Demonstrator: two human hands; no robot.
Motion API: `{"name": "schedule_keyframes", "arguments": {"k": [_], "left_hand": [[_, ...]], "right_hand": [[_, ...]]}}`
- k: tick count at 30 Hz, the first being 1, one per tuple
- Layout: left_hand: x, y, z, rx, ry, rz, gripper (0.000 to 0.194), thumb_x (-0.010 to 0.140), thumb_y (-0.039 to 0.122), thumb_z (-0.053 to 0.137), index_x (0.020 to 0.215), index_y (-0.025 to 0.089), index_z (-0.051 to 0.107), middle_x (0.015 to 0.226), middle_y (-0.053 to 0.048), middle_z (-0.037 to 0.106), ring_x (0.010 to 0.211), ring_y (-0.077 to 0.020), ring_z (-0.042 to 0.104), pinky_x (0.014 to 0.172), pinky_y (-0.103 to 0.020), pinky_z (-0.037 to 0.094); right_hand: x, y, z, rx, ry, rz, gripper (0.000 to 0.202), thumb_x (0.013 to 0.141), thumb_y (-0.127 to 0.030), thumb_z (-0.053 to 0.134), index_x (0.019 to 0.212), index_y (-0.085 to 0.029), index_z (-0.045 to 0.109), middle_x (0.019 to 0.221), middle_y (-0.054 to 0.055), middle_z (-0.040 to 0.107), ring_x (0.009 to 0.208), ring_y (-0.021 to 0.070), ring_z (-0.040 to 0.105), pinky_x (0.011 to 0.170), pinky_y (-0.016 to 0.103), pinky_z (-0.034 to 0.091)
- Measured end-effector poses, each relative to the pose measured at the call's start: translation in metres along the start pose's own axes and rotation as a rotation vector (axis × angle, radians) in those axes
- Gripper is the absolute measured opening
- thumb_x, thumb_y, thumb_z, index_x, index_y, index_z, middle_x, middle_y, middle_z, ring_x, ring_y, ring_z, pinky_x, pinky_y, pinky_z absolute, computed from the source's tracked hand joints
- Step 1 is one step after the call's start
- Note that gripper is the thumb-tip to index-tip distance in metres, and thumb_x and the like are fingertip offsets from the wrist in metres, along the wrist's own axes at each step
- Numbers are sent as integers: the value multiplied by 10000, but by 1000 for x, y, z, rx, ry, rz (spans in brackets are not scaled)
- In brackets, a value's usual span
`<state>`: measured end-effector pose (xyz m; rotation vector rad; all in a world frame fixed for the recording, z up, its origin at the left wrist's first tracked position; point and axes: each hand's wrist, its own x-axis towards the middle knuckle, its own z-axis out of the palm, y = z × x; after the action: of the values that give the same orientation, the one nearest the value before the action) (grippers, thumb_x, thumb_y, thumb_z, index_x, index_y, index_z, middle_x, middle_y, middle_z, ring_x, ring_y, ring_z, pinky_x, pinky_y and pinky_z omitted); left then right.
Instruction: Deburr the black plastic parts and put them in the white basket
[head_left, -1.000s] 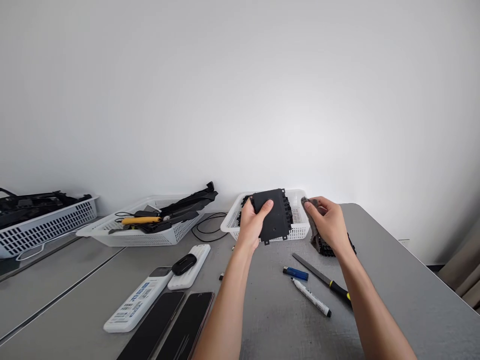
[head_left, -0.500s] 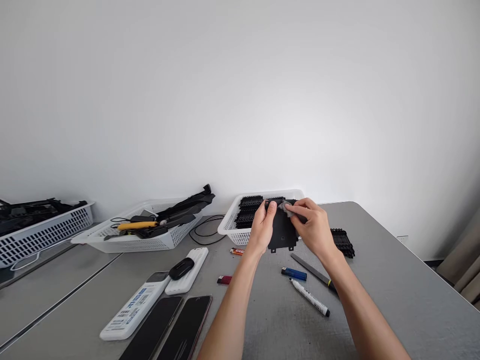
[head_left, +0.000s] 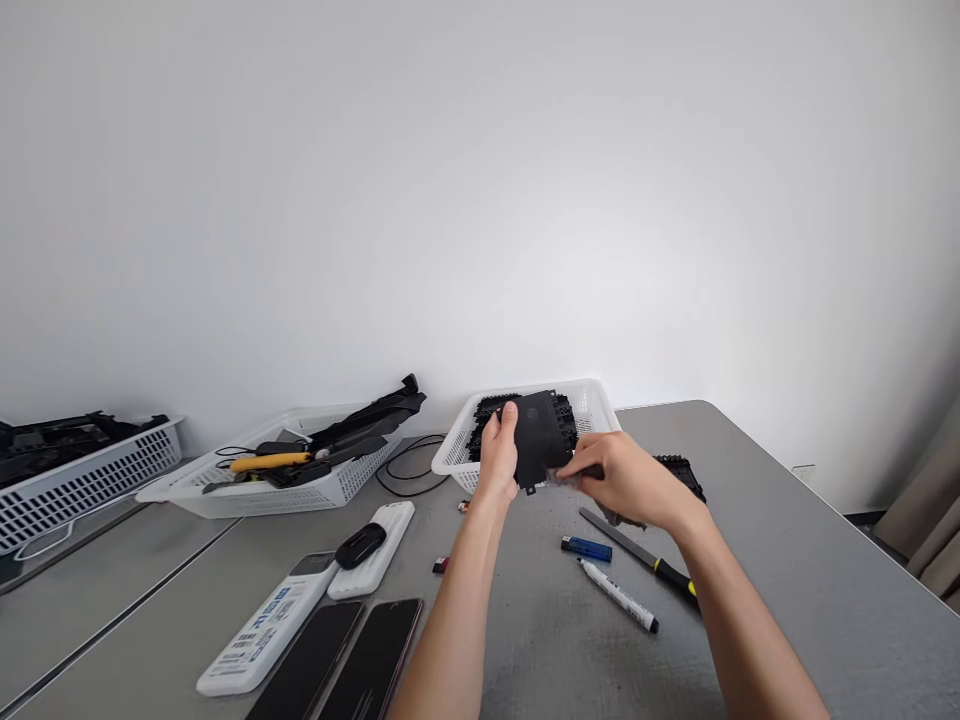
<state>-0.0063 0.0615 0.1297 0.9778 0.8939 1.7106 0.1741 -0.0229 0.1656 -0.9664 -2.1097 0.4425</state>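
My left hand (head_left: 500, 450) grips a flat black plastic panel (head_left: 540, 430) by its left edge, thumb on the face. The panel has small tabs on its edges and is held up in front of a white basket (head_left: 450, 455). In my right hand (head_left: 622, 475) is a crumpled grey cloth (head_left: 570, 480), pinched between the fingers against the panel's lower right edge. Part of the cloth hangs below the palm. Below the hands lie a blue lighter (head_left: 586, 548), a white marker (head_left: 619, 597) and a file (head_left: 630, 545) with a black and yellow handle.
Black ridged parts (head_left: 491, 410) fill much of the basket behind; another (head_left: 682, 475) lies right. Two phones (head_left: 371, 660), power banks (head_left: 270, 625) and a black mouse-like object (head_left: 361, 545) lie left. Further baskets (head_left: 330, 490) of black parts and a yellow-handled tool (head_left: 270, 462) stand back left.
The right hand with the cloth has slid from the panel's upper part down to its lower right edge. The panel has tilted and shifted slightly left with the left hand.
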Motion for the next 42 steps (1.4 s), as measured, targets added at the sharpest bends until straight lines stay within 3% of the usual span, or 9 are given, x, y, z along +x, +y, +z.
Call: {"name": "schedule_keyframes", "arguments": {"k": [5, 8, 16, 20, 27, 29, 35, 38, 42], "left_hand": [[-10, 8, 13, 129, -25, -45, 368, 813, 512, 687, 1044, 226, 671, 1406, -97, 569, 1437, -258, 356, 1179, -341, 260], [-17, 7, 20, 139, -104, -52, 377, 830, 514, 665, 1070, 224, 683, 1412, -100, 566, 1437, -272, 355, 1172, -333, 270], [-27, -6, 28, -2, -203, -82, 446, 842, 596, 605, 993, 189, 704, 1219, -95, 688, 1335, -258, 491, 1130, -344, 354], [-25, 3, 29, -168, -207, -221, 544, 847, 670, 531, 965, 166, 702, 1019, -93, 738, 1155, -263, 628, 996, -355, 496], [-8, 9, 13, -145, -19, -191, 643, 861, 711, 451, 1199, 200, 646, 1316, -108, 637, 1314, -243, 521, 1027, -320, 476], [-7, 5, 11, -121, -35, -158, 672, 847, 738, 436, 1214, 213, 639, 1348, -107, 616, 1355, -238, 478, 1048, -318, 458], [-19, -4, 19, -58, -106, -163, 662, 821, 732, 488, 1246, 244, 627, 1487, -90, 489, 1472, -229, 290, 1128, -306, 366], [-28, -6, 26, -28, -107, -188, 650, 824, 725, 486, 1251, 254, 624, 1545, -57, 413, 1497, -229, 218, 1144, -290, 335], [-39, -8, 35, -33, -249, -154, 599, 844, 712, 471, 1130, 229, 680, 1403, -77, 576, 1446, -243, 343, 1119, -287, 364]], "right_hand": [[7, 5, -2, -5, 481, 29, 246, 932, -207, 558, 1088, -207, 749, 943, 65, 670, 677, 145, 599, 581, 265, 458], [15, 17, 7, -68, 598, 16, 291, 958, -220, 515, 1162, -195, 722, 973, 79, 661, 689, 156, 595, 579, 277, 442], [22, 18, 37, -189, 528, -46, 382, 937, -100, 428, 1172, -185, 715, 958, 90, 629, 788, 181, 600, 654, 281, 461], [21, 7, 39, -261, 285, -54, 405, 868, 17, 452, 1066, -176, 748, 886, 63, 601, 762, 157, 569, 644, 253, 433], [10, -5, 26, -308, -123, -112, 427, 802, 93, 477, 943, -180, 774, 829, 42, 595, 705, 135, 563, 596, 237, 378], [7, -5, 21, -205, -72, -116, 449, 831, 64, 471, 1034, -209, 763, 886, 45, 625, 728, 138, 588, 616, 239, 408], [11, 13, 14, -163, 603, 102, 342, 985, -193, 436, 1193, -210, 707, 981, 100, 628, 775, 197, 603, 634, 302, 436], [15, 22, 18, -194, 607, 122, 361, 973, -165, 413, 1165, -186, 718, 967, 101, 623, 776, 202, 602, 650, 311, 439], [18, 20, 26, -197, 548, 18, 426, 936, -77, 377, 1150, -202, 724, 989, 90, 630, 830, 203, 608, 690, 309, 457]]}}
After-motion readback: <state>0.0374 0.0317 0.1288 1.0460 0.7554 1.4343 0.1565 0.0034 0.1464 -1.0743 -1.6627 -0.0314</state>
